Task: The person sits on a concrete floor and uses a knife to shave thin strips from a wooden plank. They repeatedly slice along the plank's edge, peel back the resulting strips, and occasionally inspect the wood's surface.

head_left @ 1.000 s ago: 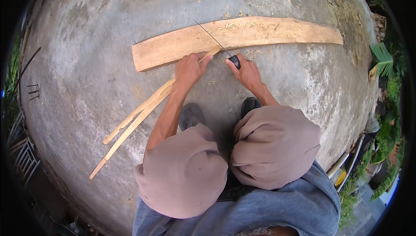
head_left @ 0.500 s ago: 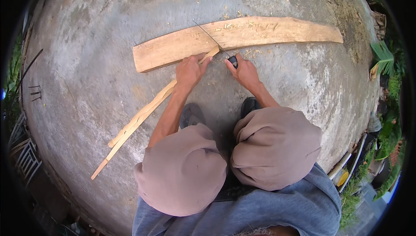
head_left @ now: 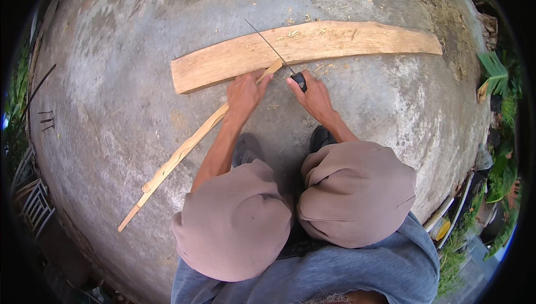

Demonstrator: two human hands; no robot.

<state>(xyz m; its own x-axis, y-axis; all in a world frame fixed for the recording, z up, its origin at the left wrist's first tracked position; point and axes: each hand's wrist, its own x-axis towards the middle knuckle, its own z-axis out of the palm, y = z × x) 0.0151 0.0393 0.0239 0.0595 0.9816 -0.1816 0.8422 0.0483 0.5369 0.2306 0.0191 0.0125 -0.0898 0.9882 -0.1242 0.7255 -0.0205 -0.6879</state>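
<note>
My left hand [head_left: 243, 94] is closed around a pale, wavy-edged wooden stick [head_left: 192, 141], whose upper end sticks out past the fingers and lies at the plank's near edge. A second, straighter wooden strip [head_left: 133, 212] shows under its lower end, on the ground. In my right hand [head_left: 315, 97] is the black handle [head_left: 300, 82] of a tool with a long, thin blade [head_left: 271, 45]. The blade appears edge-on, so I cannot tell whether it is a saw or a knife. It slants up and left across the thick plank [head_left: 218, 61], close to the stick's end.
Wood chips [head_left: 293, 34] are scattered over the plank and the concrete ground [head_left: 111, 92]. My knees are bent below my hands, with dark shoes [head_left: 248, 149] between. Bent metal rods [head_left: 47, 120] stick up at the far left, and green plants [head_left: 494, 75] line the right edge.
The blade has slid slightly up and left, its tip farther past the plank. The held stick's lower end has shifted a little right, closer over the other strip. My left hand has barely moved.
</note>
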